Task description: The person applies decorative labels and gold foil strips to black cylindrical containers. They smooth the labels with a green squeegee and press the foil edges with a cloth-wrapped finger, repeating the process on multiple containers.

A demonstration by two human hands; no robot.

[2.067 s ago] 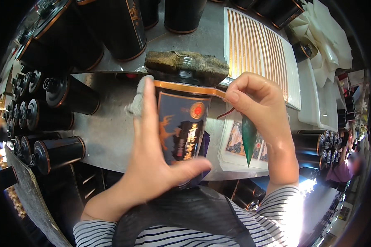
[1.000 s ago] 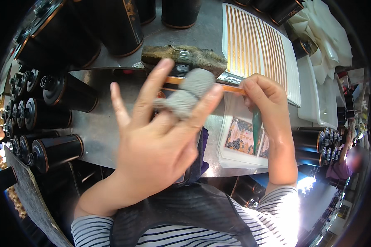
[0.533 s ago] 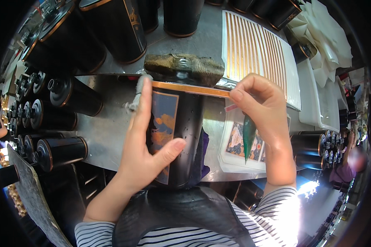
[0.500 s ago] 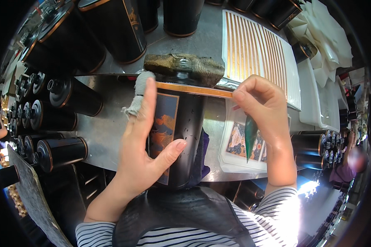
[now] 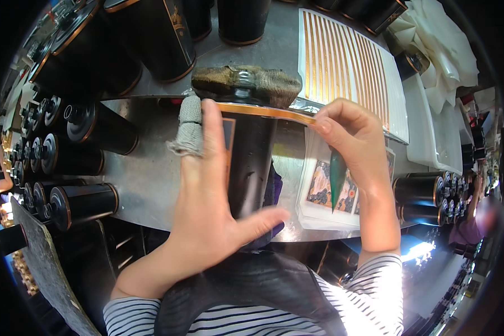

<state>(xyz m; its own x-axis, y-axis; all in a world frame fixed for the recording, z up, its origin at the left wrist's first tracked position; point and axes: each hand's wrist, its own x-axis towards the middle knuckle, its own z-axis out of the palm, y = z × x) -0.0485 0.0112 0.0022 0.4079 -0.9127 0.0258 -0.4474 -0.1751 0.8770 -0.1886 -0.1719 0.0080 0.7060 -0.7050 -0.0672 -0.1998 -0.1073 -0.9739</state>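
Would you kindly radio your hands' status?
Left hand spread along black cylindrical canister. Right hand pinching flat gold strip, running across canister's upper end. Green pointed tool clear, below strip.

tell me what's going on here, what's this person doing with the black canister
The person's left hand is spread along the left side of a black canister. The right hand pinches a gold strip, which runs across the canister's far end and out to the right. A green pointed piece hangs below that hand; a sheet of gold strips lies beyond it.
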